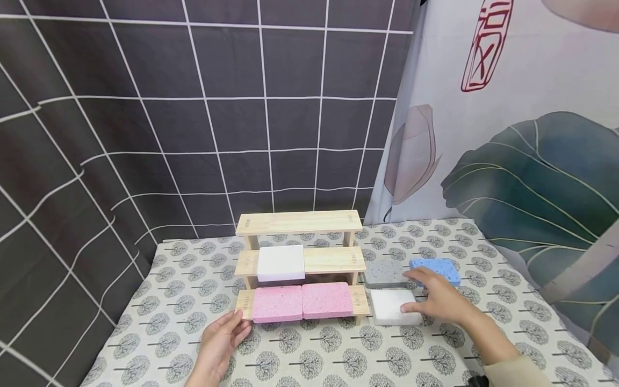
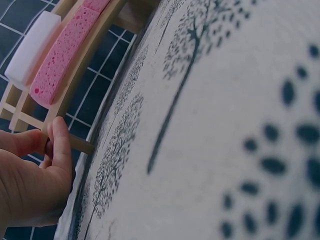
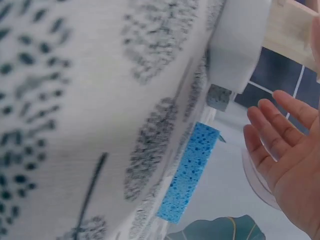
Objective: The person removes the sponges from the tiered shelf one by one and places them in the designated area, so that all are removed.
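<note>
A three-tier wooden step rack (image 1: pixel 299 222) stands on the cloth-covered table. My left hand (image 1: pixel 220 344) pinches the left end of its lowest step between thumb and fingers, also plain in the left wrist view. Two pink sponges (image 1: pixel 278 303) lie side by side on that step, and a white sponge block (image 1: pixel 281 263) is on the left of the middle step. Right of the rack, my right hand (image 1: pixel 442 298) hovers with fingers spread over a second white block (image 1: pixel 394 306). Just behind that block lies a grey sponge (image 1: pixel 385 273). In the right wrist view the palm (image 3: pixel 300 175) holds nothing.
A blue sponge (image 1: pixel 435 270) lies behind the right hand, beside the grey one. The table carries a tree-print cloth (image 1: pixel 290 363). Behind it hang a dark grid-patterned curtain (image 1: pixel 232 123) and, to the right, a pale leaf-print curtain (image 1: pixel 450 129).
</note>
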Demonstrator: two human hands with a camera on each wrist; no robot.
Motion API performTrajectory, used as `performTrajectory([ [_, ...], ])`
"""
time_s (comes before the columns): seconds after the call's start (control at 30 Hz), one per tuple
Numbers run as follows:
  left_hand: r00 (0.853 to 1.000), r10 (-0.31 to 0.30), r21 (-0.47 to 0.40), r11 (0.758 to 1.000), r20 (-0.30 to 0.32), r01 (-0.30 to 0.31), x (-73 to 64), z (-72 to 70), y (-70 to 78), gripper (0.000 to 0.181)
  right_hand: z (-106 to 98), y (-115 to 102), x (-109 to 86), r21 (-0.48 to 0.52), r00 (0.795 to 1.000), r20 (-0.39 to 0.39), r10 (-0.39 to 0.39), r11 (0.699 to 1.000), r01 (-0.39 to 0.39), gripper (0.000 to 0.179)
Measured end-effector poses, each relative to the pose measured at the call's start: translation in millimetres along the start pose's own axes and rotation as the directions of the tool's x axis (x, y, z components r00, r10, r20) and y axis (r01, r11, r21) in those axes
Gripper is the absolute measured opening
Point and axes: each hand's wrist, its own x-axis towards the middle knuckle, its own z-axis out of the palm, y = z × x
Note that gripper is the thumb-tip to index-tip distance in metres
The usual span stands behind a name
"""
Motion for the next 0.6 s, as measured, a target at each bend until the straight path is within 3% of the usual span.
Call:
performTrajectory([
  [0.17, 1.0, -0.001, -0.003, 1.0, 0.007, 0.001, 0.0, -1.0, -0.6, 0.047, -2.6, -1.2, 5.5, 0.018, 0.995, -0.088, -0.049, 0.999, 0.051, 0.069],
  [0.33, 1.0, -0.003, -0.012, 1.0, 0.011, 0.003, 0.8, -0.9, -0.3, 0.047, -4.7, -7.7, 13.6, 0.03, 0.975, -0.195, -0.106, 0.993, 0.114, 0.054],
  [0.6, 1.0, 0.001, -0.016, 1.0, 0.012, -0.001, 0.6, -0.6, -0.2, 0.047, -6.2, -21.5, 23.6, 0.108, 0.963, -0.264, -0.06, 0.99, 0.091, 0.053],
])
